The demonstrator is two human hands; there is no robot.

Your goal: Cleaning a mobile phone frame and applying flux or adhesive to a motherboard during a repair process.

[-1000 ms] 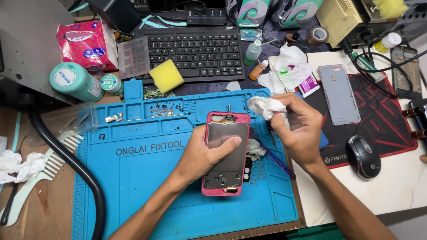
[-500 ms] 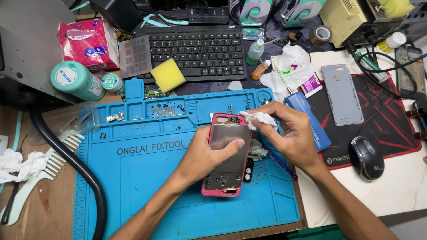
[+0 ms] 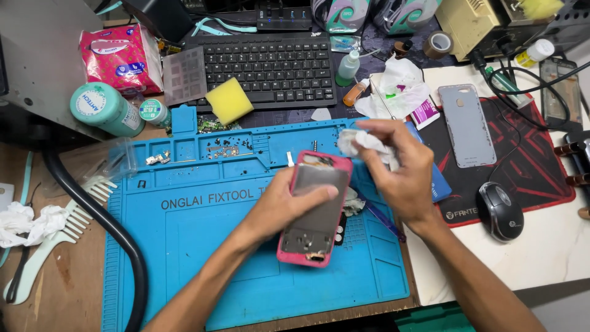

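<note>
- The left hand (image 3: 279,206) holds an opened pink phone frame (image 3: 314,209) tilted above the blue repair mat (image 3: 184,246), fingers wrapped around its left edge and thumb lying across the grey inner plate.
- The right hand (image 3: 402,169) pinches a crumpled white tissue (image 3: 359,142), closed tight on it, at about 1 o'clock from the phone frame.
- Half a second ago the tissue was pressed against the frame's top edge; now it sits just off the top right corner, seemingly no longer touching. A second ago it was lifted in much the same way.
- I judge this to be wiping in short dabs: the wad comes down on the upper end, then lifts away. The lower end, where some residue shows, looks untouched.
- The frame itself has barely shifted; the left hand keeps it steady in the same spot on the mat.
- At 12 o'clock from the frame lies a black keyboard (image 3: 267,71), with a yellow sponge (image 3: 228,100) just left of it.
- At 3 o'clock, well apart, a grey phone back cover (image 3: 467,126) and a mouse (image 3: 499,211) rest on a red and black pad (image 3: 541,166).
</note>
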